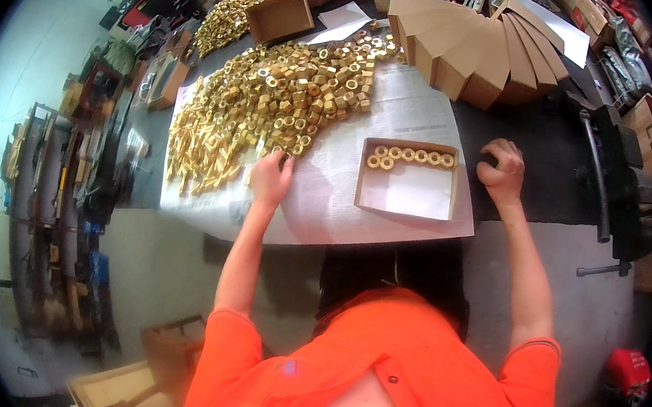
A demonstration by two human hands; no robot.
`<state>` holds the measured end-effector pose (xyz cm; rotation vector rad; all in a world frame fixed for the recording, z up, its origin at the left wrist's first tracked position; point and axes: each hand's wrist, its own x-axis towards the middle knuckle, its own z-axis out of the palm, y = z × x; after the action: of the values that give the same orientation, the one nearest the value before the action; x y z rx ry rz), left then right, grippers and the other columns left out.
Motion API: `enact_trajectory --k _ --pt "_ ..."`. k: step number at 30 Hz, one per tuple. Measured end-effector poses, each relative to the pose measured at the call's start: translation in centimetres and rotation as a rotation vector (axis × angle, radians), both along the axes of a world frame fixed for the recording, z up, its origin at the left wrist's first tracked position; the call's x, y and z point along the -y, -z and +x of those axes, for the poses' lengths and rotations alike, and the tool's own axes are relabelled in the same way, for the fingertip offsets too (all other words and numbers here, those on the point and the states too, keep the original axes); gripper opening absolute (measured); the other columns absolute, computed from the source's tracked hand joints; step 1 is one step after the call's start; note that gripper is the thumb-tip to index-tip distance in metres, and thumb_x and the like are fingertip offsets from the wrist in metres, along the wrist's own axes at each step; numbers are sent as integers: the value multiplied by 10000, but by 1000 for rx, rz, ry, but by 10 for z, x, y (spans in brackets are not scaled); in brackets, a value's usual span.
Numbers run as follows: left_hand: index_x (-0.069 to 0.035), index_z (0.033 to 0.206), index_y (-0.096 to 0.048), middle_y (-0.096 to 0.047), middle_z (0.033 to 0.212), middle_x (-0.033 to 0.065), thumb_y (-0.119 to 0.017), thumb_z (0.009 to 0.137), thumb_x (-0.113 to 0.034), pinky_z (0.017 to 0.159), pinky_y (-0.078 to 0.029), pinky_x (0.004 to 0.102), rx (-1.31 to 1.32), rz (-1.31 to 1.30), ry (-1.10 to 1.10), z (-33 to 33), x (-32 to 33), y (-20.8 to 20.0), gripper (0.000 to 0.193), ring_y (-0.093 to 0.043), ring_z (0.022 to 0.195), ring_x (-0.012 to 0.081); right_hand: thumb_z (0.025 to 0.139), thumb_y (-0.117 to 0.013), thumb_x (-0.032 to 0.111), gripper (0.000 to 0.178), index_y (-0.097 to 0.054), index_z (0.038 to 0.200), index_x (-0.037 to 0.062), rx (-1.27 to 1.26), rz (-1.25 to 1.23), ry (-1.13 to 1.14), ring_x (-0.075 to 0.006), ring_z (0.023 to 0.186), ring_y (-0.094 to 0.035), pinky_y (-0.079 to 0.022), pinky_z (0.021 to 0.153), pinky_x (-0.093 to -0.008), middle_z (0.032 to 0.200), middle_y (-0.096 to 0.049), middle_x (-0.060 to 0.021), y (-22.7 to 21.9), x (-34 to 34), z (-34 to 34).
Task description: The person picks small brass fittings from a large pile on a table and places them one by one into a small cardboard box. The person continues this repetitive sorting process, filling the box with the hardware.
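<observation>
My left hand [270,180] is at the lower edge of a heap of brass hex nuts [306,84], its thumb and forefinger closed on a nut there. To the right, a shallow cardboard box [361,177] lies on the paper. One row of brass nuts [421,157] lines its far side, and two more sit below at the left. My right hand [504,172] rests on the dark tabletop beside the box, fingers curled in, with nothing visible in them. Slender brass pieces [198,148] lie heaped left of my left hand.
White paper sheeting [317,218] covers the table's middle. Folded cardboard boxes [466,56] are fanned out at the far right. Behind the heap stands an open carton [281,17], beside more small brass parts [228,21]. A vise with a metal bar [597,178] is at the right edge.
</observation>
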<state>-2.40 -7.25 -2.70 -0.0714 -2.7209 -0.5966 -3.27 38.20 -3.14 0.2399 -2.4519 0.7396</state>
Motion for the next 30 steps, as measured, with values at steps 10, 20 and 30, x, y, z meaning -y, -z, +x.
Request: enact_trajectory --k 10,20,30 --pt "10 710 -619 -510 472 26 -584 938 -290 387 -364 287 278 285 -61 -11 16 -1 379 -486 402 107 610 -588 136 167 -649 737 47 11 -2 5 -313 844 -597 -470 779 -391 851 -641 -116 -3 2 2" --pt "-65 855 -635 -646 726 123 -661 847 -260 592 -474 415 -16 -61 16 28 -15 -14 197 -634 663 308 612 -586 129 168 -652 744 47 2 -10 7 -312 825 -592 -466 762 -390 837 -638 -102 -4 0 3" --pt "-35 824 -671 -669 720 100 -708 792 -156 556 -476 356 35 -32 85 17 -13 -21 131 -642 616 238 612 -586 127 158 -648 738 56 1 -14 12 -306 828 -589 -459 767 -383 839 -636 -97 -4 2 3"
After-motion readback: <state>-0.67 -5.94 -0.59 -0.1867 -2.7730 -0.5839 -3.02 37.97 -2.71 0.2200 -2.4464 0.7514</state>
